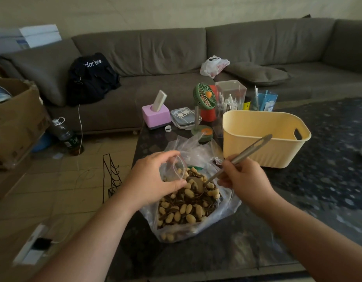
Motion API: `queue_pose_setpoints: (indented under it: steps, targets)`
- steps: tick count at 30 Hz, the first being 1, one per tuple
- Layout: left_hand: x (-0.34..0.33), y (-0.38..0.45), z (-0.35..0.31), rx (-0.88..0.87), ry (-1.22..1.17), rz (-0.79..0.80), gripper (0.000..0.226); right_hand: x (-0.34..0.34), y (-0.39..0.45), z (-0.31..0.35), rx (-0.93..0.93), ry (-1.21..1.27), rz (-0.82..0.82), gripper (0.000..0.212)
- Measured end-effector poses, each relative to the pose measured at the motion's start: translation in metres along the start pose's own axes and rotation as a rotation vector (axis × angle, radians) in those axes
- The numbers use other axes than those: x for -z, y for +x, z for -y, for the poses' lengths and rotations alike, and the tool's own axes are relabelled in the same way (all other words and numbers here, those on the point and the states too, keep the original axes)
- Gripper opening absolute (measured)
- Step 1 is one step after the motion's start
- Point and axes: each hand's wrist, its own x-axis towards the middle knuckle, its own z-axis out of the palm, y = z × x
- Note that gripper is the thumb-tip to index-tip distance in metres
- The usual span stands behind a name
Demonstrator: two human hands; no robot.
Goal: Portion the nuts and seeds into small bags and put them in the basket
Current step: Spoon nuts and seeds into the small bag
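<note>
The black backpack (92, 78) on the sofa reads, partly, "dar haven".

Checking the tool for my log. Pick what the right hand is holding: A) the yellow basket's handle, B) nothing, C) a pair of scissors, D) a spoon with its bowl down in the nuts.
D: the right hand grips the spoon by its handle, its bowl sunk in the nuts, while the basket stands untouched behind.
</note>
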Motion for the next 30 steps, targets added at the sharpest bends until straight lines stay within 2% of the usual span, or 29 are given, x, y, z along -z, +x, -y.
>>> queue_pose_setpoints:
  steps: [5,12,22,27,30]
  targets:
    - [-0.01,-0.002,-0.017,-0.084,0.075,-0.025,0.082,0.026,0.005,0.026,0.084,-0.052,-0.078,0.012]
    - [-0.035,-0.002,-0.015,0.069,0.021,-0.026,0.077,0.039,0.009,0.049,0.154,-0.128,-0.146,0.011]
    - [-0.052,0.004,-0.015,0.166,-0.03,0.005,0.075,0.019,-0.002,0.07,0.504,-0.443,-0.069,0.007]
    - [-0.053,0.007,-0.015,0.154,-0.044,-0.017,0.077,0.015,-0.006,0.071,0.678,-0.611,-0.055,0.021]
    - [-0.056,0.007,-0.013,0.157,-0.076,-0.014,0.08,0.013,-0.008,0.073,0.694,-0.596,-0.032,0.017]
